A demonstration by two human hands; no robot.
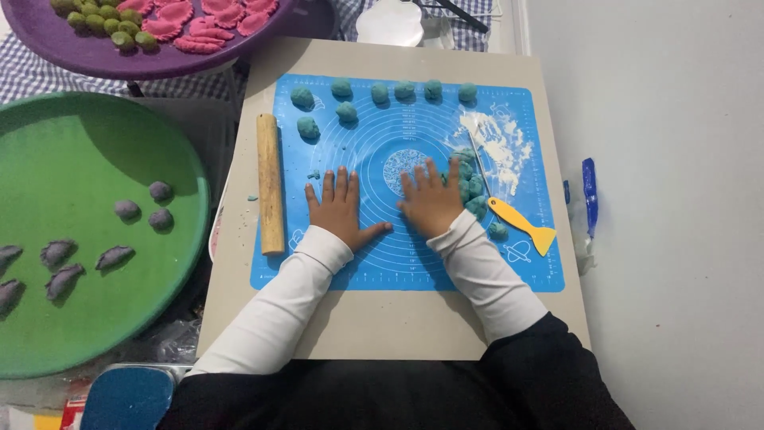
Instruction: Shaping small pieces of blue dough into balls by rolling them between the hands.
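Both hands flat, palms down, on the blue silicone mat, which lies on a beige board. Left hand fingers spread wide, holding nothing, near the mat's middle, left of the printed circle centre. Right hand also open and flat, fingers splayed, empty; its fingertips touch or nearly touch a cluster of teal dough pieces on the right side of the mat, cannot tell which. A row of teal dough balls runs along the mat's far edge, two more just below at far left. Wooden rolling pin lies along the mat's left edge, lengthwise. Flour patch at the mat's far right. Yellow fish-shaped scraper near the right edge, just beside the right wrist. Green round tray to the left with purple dough balls and folded dumplings. Purple tray at far left corner with pink dumplings and green balls.
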